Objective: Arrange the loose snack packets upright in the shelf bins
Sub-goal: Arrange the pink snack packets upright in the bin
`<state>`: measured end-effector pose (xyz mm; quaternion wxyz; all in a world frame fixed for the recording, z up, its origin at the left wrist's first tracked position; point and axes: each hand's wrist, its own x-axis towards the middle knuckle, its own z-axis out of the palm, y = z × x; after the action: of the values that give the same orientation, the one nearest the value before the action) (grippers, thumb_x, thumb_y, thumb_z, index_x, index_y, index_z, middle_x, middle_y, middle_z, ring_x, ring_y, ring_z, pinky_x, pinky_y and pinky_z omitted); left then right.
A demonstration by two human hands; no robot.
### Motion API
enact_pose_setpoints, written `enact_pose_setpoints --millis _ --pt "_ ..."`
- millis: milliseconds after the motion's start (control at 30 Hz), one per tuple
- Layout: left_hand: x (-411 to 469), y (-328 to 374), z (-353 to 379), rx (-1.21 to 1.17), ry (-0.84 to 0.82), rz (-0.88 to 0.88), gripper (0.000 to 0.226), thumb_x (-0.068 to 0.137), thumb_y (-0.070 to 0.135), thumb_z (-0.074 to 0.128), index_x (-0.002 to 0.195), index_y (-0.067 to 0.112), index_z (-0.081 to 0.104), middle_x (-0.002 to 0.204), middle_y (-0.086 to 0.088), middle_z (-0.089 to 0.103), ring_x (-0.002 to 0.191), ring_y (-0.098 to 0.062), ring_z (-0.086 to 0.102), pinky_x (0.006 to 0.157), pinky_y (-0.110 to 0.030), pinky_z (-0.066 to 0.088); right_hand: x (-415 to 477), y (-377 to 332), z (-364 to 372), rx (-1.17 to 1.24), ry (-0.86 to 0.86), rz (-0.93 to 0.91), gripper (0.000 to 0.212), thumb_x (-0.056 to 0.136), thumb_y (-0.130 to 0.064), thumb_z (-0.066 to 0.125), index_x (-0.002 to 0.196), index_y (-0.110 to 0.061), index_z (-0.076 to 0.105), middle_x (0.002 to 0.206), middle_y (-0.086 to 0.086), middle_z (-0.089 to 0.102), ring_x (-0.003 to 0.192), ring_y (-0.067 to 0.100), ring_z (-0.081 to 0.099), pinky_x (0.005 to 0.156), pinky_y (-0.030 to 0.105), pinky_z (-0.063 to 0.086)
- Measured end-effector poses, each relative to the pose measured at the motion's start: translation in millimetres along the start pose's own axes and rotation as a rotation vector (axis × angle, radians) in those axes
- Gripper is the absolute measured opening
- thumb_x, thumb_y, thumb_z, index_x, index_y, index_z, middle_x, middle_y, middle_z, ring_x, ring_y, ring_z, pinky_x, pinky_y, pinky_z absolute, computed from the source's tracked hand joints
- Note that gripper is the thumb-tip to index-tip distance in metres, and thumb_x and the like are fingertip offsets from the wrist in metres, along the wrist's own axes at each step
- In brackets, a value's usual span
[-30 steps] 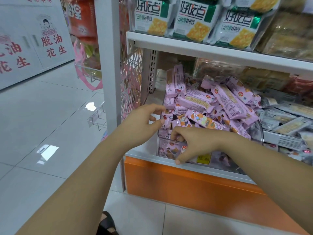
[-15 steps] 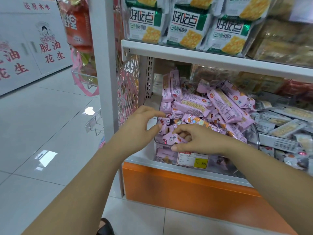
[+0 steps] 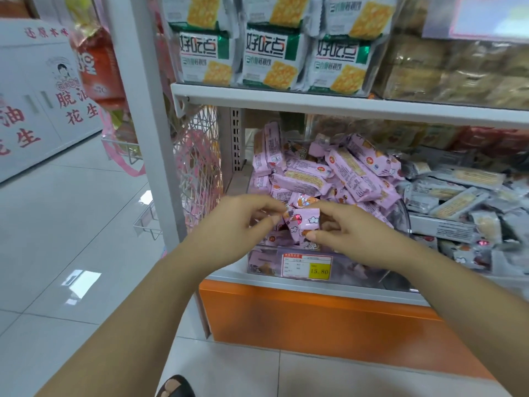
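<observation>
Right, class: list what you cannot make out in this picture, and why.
Head view:
price tag: small print too small to read.
brown packets, upper shelf: blurred, labels unreadable.
pink packet: ends covered by the left hand and right hand.
sign, top right: cut by the frame edge.

Both bare forearms reach in from the lower edge, the left from 7 o'clock and the right from 4 o'clock, and meet near the centre. The left hand [image 3: 243, 224] and right hand [image 3: 352, 234], fingers curled, each pinch one end of a small pink packet [image 3: 305, 222] between them.
</observation>
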<state>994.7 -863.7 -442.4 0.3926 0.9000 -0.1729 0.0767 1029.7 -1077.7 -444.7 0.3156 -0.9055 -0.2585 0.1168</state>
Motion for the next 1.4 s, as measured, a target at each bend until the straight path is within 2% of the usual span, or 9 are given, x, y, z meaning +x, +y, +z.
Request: enact_pose_setpoints --millis 100,233,433,733,900,1033,1200,1300,1400 --pt "10 9 -1 -0.028 -0.326 -0.162 0.033 0.092 0.026 0.062 0.125 0.022 0.060 0.115 0.007 0.065 0.101 0.001 0.061 0.091 -0.017 0.049 -7 4 -6 0.018 0.023 -0.013 0.047 0.089 -0.044 0.056 0.133 -0.043 0.041 0.126 0.026 0.053 0.114 0.038 0.053 0.099 0.056 0.041" --pt "36 13 -4 0.182 -0.683 -0.213 0.061 0.086 0.032 0.068 0.140 0.017 0.044 0.133 0.007 0.055 0.114 -0.001 0.055 0.084 -0.001 0.040 -14 12 -11 0.025 0.038 0.009 0.057 0.093 -0.033 0.057 0.144 -0.034 0.032 0.147 -0.004 0.040 0.131 0.020 0.043 0.108 0.038 0.037" --pt "61 12 17 0.392 -0.996 -0.261 0.075 0.080 0.044 0.072 0.142 0.016 0.040 0.141 0.006 0.047 0.126 -0.012 0.047 0.107 -0.027 0.038 -18 13 -13 -0.013 0.056 0.027 0.058 0.092 -0.034 0.056 0.145 -0.034 0.031 0.149 -0.004 0.037 0.129 0.019 0.045 0.107 0.037 0.038" --pt "66 3 32 0.474 -1.030 -0.294 0.083 0.076 0.051 0.074 0.140 0.020 0.032 0.133 0.002 0.047 0.113 -0.016 0.050 0.102 -0.035 0.044 -17 14 -14 -0.040 0.044 0.001 0.054 0.092 -0.036 0.057 0.142 -0.036 0.035 0.119 0.012 0.063 0.108 0.027 0.060 0.094 0.045 0.047" --pt "68 4 35 0.505 -1.026 -0.313 0.086 0.073 0.056 0.073 0.139 0.021 0.031 0.130 0.001 0.050 0.115 -0.021 0.051 0.101 -0.038 0.045 -14 12 -16 -0.110 0.052 0.008 0.055 0.092 -0.036 0.056 0.143 -0.034 0.035 0.093 0.003 0.067 0.079 0.010 0.062 0.077 0.026 0.050" --pt "67 5 38 0.549 -1.040 -0.349 0.103 0.057 0.067 0.072 0.140 0.023 0.029 0.124 -0.010 0.061 0.113 -0.025 0.059 0.098 -0.042 0.049 -15 11 -17 -0.105 0.048 0.015 0.056 0.092 -0.036 0.056 0.144 -0.034 0.033 0.108 0.011 0.067 0.096 0.020 0.063 0.088 0.036 0.050" --pt "65 8 41 0.600 -0.994 -0.308 0.091 0.077 0.056 0.070 0.146 0.020 0.022 0.142 -0.002 0.040 0.124 -0.024 0.045 0.103 -0.040 0.043 -18 11 -19 -0.052 0.042 0.010 0.056 0.092 -0.036 0.057 0.143 -0.035 0.034 0.110 0.015 0.066 0.095 0.020 0.064 0.087 0.035 0.051" --pt "63 9 40 0.593 -0.980 -0.310 0.087 0.077 0.056 0.070 0.143 0.020 0.026 0.130 -0.004 0.044 0.110 -0.023 0.049 0.090 -0.034 0.046 -21 12 -26 0.002 0.073 0.020 0.052 0.091 -0.038 0.058 0.137 -0.045 0.035 0.120 0.024 0.059 0.108 0.033 0.059 0.091 0.048 0.049" --pt "64 12 40 0.568 -0.978 -0.344 0.084 0.078 0.053 0.070 0.142 0.019 0.027 0.117 -0.003 0.049 0.099 -0.021 0.050 0.082 -0.029 0.042 -24 10 -28 0.018 0.067 0.021 0.053 0.091 -0.037 0.059 0.138 -0.040 0.037 0.119 0.020 0.062 0.109 0.029 0.060 0.093 0.044 0.049"
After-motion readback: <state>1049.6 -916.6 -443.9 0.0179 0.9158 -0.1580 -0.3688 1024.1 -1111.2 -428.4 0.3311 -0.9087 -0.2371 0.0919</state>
